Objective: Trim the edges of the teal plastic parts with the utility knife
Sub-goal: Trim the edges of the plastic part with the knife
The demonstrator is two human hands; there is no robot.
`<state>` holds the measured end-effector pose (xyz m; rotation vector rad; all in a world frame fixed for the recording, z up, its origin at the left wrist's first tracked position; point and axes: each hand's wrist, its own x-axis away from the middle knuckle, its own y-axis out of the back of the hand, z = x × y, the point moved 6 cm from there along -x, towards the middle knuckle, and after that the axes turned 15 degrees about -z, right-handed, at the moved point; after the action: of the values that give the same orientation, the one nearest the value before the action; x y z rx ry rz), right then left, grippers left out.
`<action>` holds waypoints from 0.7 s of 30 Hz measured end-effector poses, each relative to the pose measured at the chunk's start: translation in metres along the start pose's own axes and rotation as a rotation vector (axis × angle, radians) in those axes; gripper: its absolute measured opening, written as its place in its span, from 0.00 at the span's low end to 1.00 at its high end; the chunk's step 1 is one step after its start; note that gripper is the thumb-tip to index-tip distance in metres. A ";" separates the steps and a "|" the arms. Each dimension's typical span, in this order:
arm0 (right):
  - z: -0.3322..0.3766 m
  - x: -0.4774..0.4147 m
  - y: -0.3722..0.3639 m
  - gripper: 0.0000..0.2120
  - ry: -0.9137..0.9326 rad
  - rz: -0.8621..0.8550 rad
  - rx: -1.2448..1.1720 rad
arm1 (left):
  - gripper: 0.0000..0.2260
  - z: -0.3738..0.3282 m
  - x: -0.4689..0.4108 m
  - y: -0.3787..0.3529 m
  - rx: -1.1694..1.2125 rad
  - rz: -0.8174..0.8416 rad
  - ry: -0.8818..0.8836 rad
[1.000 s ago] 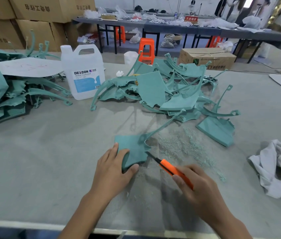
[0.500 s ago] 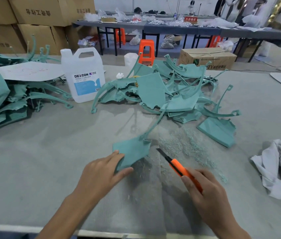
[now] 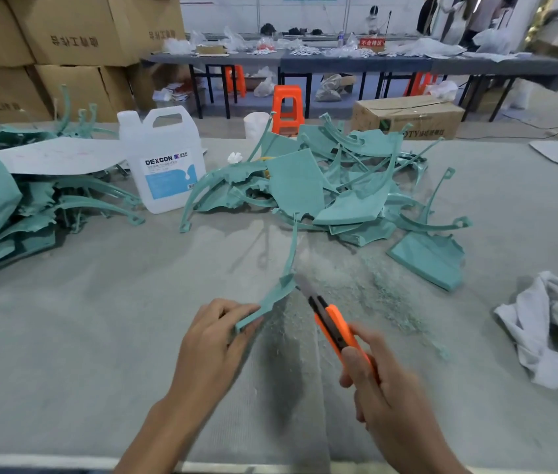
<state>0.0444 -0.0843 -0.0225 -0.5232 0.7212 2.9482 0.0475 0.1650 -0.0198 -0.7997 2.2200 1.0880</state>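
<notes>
My left hand [image 3: 214,340] grips the near end of a teal plastic part [image 3: 276,292], tipped up on edge so its thin side faces me and its long arm rises toward the pile. My right hand [image 3: 385,395] holds an orange utility knife [image 3: 334,323], blade out, with the tip just beside the part's upper right edge. A big pile of teal parts [image 3: 332,189] lies behind, and another heap of teal parts [image 3: 4,203] sits at the far left.
A white DEXCON jug [image 3: 163,159] stands between the two heaps. Teal shavings [image 3: 383,295] are scattered right of the knife. A crumpled white cloth [image 3: 554,326] lies at the right. The grey table edge [image 3: 65,461] runs along the bottom. Cardboard boxes stack at back left.
My left hand has turned the teal part from flat on the table to standing on edge. The knife has swung closer, its blade now beside the part's edge.
</notes>
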 end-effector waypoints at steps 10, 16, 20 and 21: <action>0.007 -0.027 -0.021 0.25 0.137 -0.001 0.241 | 0.17 0.001 -0.013 -0.004 -0.029 0.008 0.191; -0.004 -0.047 -0.007 0.28 0.054 -0.065 0.283 | 0.18 0.007 -0.011 -0.004 -0.012 -0.010 0.214; 0.010 -0.036 -0.014 0.24 0.198 0.026 0.285 | 0.18 0.009 -0.012 -0.006 -0.010 -0.010 0.221; 0.003 -0.040 -0.012 0.23 0.146 0.008 0.294 | 0.17 0.011 -0.010 -0.007 0.001 -0.012 0.225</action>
<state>0.0830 -0.0712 -0.0114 -0.7127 1.1488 2.7594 0.0614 0.1736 -0.0218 -0.9756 2.3963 1.0346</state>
